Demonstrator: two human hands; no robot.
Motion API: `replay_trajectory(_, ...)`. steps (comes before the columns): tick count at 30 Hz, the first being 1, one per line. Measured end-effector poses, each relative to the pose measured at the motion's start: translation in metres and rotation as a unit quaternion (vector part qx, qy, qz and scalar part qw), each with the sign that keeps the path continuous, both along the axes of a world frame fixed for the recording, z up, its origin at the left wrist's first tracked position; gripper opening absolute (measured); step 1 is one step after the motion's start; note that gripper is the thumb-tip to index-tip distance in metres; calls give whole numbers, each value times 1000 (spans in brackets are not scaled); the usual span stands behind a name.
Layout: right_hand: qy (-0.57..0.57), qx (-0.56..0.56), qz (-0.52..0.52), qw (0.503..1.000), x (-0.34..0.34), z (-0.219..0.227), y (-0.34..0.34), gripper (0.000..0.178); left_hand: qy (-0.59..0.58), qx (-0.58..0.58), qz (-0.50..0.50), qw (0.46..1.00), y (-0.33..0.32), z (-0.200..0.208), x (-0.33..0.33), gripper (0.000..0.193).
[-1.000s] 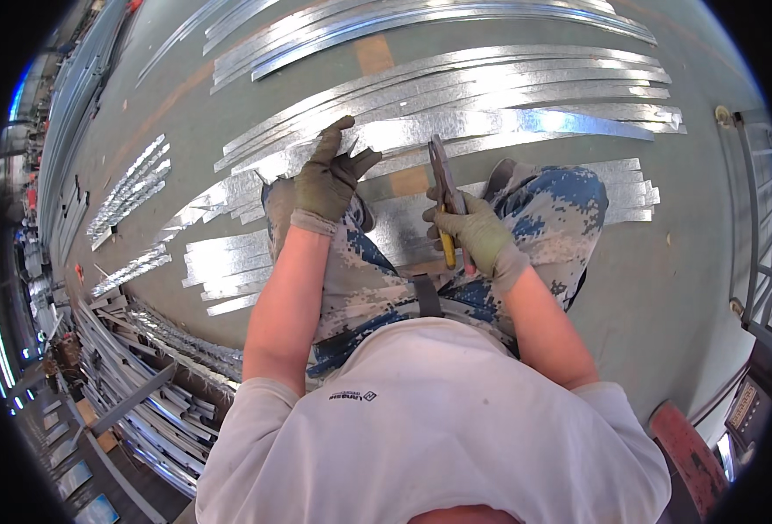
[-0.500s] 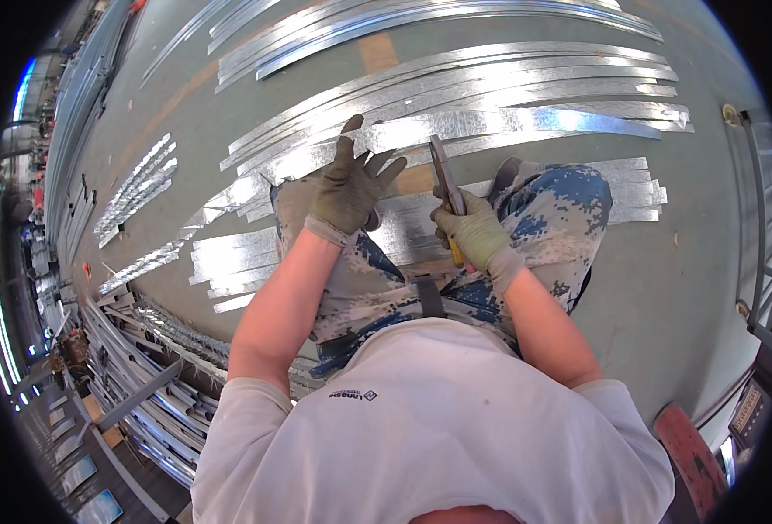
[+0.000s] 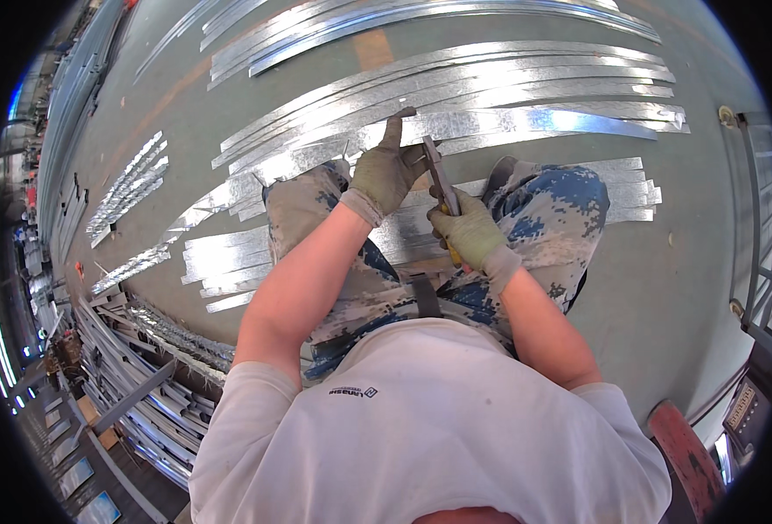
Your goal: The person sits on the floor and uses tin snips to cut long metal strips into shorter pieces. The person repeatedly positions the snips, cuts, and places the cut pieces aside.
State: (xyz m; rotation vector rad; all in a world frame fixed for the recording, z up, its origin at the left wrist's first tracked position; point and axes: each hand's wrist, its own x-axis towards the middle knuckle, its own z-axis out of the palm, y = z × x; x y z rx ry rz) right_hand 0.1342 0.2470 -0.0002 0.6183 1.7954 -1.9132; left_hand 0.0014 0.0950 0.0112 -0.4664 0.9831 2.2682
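Note:
My gloved right hand [image 3: 469, 231] is closed around tin snips [image 3: 441, 175] with yellow and red on the handles. Their grey jaws point up and away, with the tip at the near edge of a long shiny metal strip [image 3: 508, 122]. Just left of the jaws, my gloved left hand [image 3: 384, 179] grips that strip, its thumb lying over the top and its other fingers bent at the near edge, partly hidden. The strip runs across above my knees, over other strips. Beneath and between my legs lie more flat strips [image 3: 403, 231].
Rows of metal strips [image 3: 456, 65] lie on the grey floor farther off. Shorter strips [image 3: 132, 188] lie at left. Stacked metal profiles [image 3: 137, 393] fill the lower left. A metal frame on castors [image 3: 757, 218] stands at right, with a red cylinder [image 3: 683, 454] at lower right.
My left hand has moved right along the strip toward the snips, and its spread fingers have closed in. The right hand with the snips has hardly moved.

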Motion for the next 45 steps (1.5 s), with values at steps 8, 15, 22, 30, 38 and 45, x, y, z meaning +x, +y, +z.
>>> replay_trajectory(8, -5, 6, 19, 1000, 4, -1, -3, 53, 14, -6, -33, 999, -5, 4, 0, 45)
replay_trajectory(15, 4, 6, 15, 1000, 4, -7, -2, 50, 16, 2, -33, 999, -4, 2, -1, 45)
replay_trajectory(22, -37, -16, 3, 999, 0, 19, -2, 43, 21, -3, -35, 999, -7, -5, -3, 49)
replay_trajectory(30, -42, -18, -30, 999, 2, -1, -11, 36, 63, 57, -29, 996, -16, -6, 0, 46)
replay_trajectory(38, -50, -10, -32, 998, 3, -1, -11, 36, 85, 191, 8, 978, -39, -13, 7, 51)
replay_trajectory(45, -62, -20, -37, 997, 1, 8, -11, 34, 92, 209, 8, 974, -40, -4, 15, 61)
